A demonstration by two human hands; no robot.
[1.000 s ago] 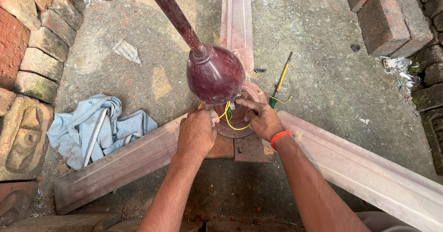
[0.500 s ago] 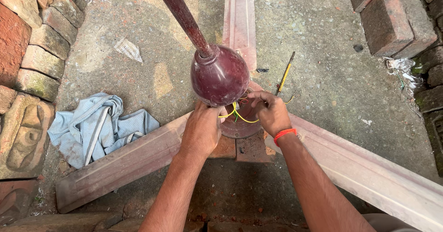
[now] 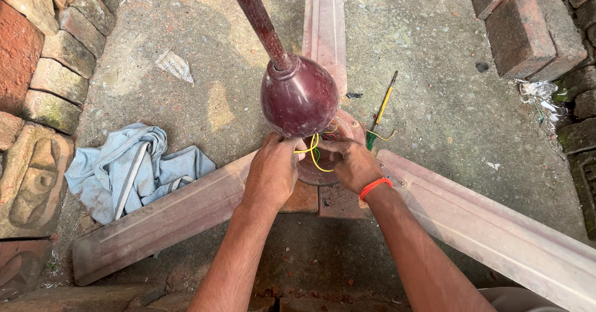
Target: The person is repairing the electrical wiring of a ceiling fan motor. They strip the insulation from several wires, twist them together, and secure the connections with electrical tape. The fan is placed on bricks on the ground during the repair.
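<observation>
Ceiling fan [image 3: 298,98] | both hands' fingers curled at yellow wires [image 3: 312,153]

Left hand [image 3: 272,174], right hand [image 3: 355,165] — fingers curled inward

An outdoor yard: rough concrete ground [image 3: 434,101], stacked old bricks [image 3: 43,57] at both edges.

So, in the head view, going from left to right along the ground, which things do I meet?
Brick wall → blue cloth → left hand → right hand → screwdriver → loose bricks.
</observation>
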